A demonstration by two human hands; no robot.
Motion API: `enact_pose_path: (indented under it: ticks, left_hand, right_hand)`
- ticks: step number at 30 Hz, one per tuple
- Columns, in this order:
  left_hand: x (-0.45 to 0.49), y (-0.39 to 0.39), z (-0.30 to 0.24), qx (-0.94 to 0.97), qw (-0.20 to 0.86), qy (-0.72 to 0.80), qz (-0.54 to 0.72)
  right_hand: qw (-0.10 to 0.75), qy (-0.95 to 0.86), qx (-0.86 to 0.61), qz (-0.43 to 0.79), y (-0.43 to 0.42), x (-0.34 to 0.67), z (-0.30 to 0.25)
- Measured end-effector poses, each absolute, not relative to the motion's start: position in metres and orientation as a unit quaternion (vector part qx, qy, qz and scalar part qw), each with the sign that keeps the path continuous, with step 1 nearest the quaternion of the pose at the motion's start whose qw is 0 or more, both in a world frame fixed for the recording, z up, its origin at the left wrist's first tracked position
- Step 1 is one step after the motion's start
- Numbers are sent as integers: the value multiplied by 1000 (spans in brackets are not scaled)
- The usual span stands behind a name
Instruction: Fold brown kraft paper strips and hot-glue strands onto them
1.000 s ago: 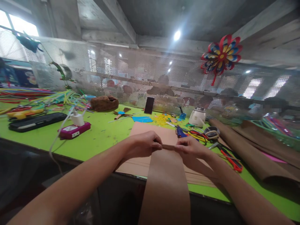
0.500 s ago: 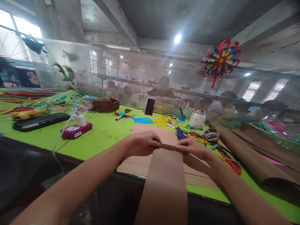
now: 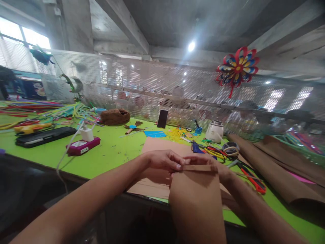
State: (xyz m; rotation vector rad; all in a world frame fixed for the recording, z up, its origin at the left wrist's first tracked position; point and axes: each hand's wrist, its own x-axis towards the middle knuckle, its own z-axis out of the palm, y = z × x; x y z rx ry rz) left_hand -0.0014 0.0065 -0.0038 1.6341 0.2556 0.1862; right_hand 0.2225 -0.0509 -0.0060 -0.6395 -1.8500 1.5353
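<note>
A long strip of brown paper (image 3: 196, 203) hangs down over the table's front edge, its upper end folded into a narrow flap. My left hand (image 3: 167, 161) pinches the left end of that fold between thumb and fingers. Behind the fold, my right hand (image 3: 203, 158) supports the paper, with its fingertips meeting my left fingers; the paper partly hides it. Beneath both hands lies a stack of light brown paper sheets (image 3: 157, 145) on the green table (image 3: 111, 145).
Right of the sheets are a blue glue gun (image 3: 196, 147), orange-handled scissors (image 3: 256, 183), a tape roll (image 3: 231, 148) and rolled brown paper (image 3: 274, 173). A purple power strip (image 3: 83, 146), a black case (image 3: 45, 136) and a phone (image 3: 162, 118) stand left and behind.
Both hands have shifted the folded end of the paper strip slightly right and down. My left hand now meets my right hand, which has moved behind the paper.
</note>
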Motion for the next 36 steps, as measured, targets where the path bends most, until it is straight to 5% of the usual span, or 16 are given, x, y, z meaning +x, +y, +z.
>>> enact_pose_path:
  ticks: [4,10,17,21,24,28,36]
  left_hand:
    - [3,4,-10,713,694,95,37]
    - [5,1,-11,720,685,101,39]
    - [6,15,-17,713,640,224,180]
    - [8,23,-17,731,564,276,266]
    - [12,21,-17,814,427,301,254]
    - [16,17,-22,919,221,259,200]
    - [14,22,-28,945,156,238,159]
  right_hand:
    - [278,-776,-233,517,-59,214,0]
    - [344,-761,-247,492,-59,211,-3]
    - [326,-721,-338,509,-45,224,-14]
    - [250,-748,-424,446,-37,222,-20]
    - [281,-782,-458,317,-39,212,-26]
    - [311,-764,-461,328,-47,198,-31]
    - [262,-819,-470,201,-41,198,-27]
